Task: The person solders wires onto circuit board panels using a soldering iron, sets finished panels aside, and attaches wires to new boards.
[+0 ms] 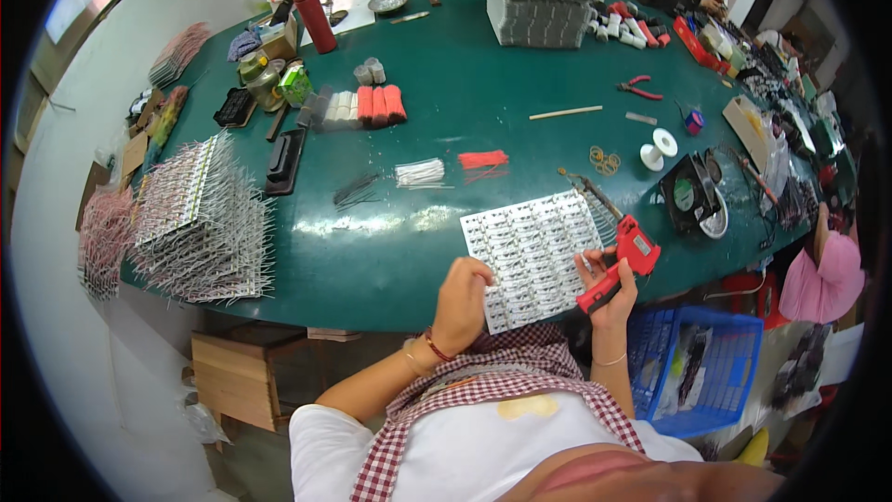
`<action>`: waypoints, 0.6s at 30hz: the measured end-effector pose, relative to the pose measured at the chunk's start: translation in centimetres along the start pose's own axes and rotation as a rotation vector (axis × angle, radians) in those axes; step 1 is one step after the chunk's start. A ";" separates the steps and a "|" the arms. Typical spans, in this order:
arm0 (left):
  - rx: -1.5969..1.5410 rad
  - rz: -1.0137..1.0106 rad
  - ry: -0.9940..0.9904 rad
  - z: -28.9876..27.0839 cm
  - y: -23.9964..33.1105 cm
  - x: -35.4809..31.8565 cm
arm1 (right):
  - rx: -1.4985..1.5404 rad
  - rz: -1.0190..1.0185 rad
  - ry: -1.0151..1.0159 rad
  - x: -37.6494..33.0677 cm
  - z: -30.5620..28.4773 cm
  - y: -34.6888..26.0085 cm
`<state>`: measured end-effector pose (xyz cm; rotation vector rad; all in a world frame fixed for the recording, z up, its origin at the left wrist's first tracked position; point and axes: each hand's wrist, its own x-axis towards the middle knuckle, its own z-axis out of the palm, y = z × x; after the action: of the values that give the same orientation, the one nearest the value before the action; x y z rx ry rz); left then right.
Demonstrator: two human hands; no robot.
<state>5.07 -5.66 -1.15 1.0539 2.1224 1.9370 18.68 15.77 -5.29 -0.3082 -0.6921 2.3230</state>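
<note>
A white circuit board panel (534, 256), covered in rows of small dark components, is at the table's front edge before me. My left hand (460, 307) is closed on its left edge, fingers bent over the rim. My right hand (611, 302) grips a red soldering gun (638, 246) by its handle. The gun's metal tip points away, past the panel's far right corner. Some of my right fingers are close to the panel's right edge; whether they touch it I cannot tell. Beyond the panel lie bundles of black wires (355, 190), white wires (420, 174) and red wires (483, 160).
Wired panels (200, 223) are piled at the left. A tall stack of panels (544, 5) stands at the back. On the right are a white spool (659, 149), red pliers (641, 88) and a black soldering stand (688, 193). A blue crate (711, 372) sits below the table.
</note>
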 end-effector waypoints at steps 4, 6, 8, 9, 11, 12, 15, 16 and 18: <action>-0.164 -0.187 0.069 -1.0 -3.0 1.2 | 0.000 -0.015 0.026 -0.5 0.3 0.2; -0.188 -0.266 0.044 -1.2 -3.9 0.7 | -0.032 -0.019 0.027 -0.9 0.6 0.1; -0.212 -0.239 -0.042 -1.4 -4.3 0.2 | -0.043 -0.028 0.042 -1.1 1.1 -0.1; -0.243 -0.250 -0.058 -1.3 -4.1 0.2 | -0.074 -0.035 0.043 -1.3 1.5 -0.4; -0.241 -0.281 -0.114 -1.4 -3.4 0.6 | -0.141 -0.042 0.097 -1.8 2.2 -1.0; -0.238 -0.305 -0.171 -1.5 -2.8 0.8 | -0.140 -0.042 0.111 -2.1 2.6 -1.2; -0.265 -0.313 -0.270 -0.3 -0.5 0.6 | -0.256 0.000 0.022 -3.2 5.3 -1.3; -0.263 -0.328 -0.310 0.2 -0.2 0.4 | -0.249 -0.004 0.038 -3.7 6.4 -0.9; -0.190 -0.308 -0.432 1.0 0.7 -0.1 | -0.487 0.088 0.006 -4.4 8.3 -0.1</action>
<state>5.87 -4.91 -0.76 0.9386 1.7122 1.5625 18.75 9.57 1.75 -0.5712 -1.2627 2.2058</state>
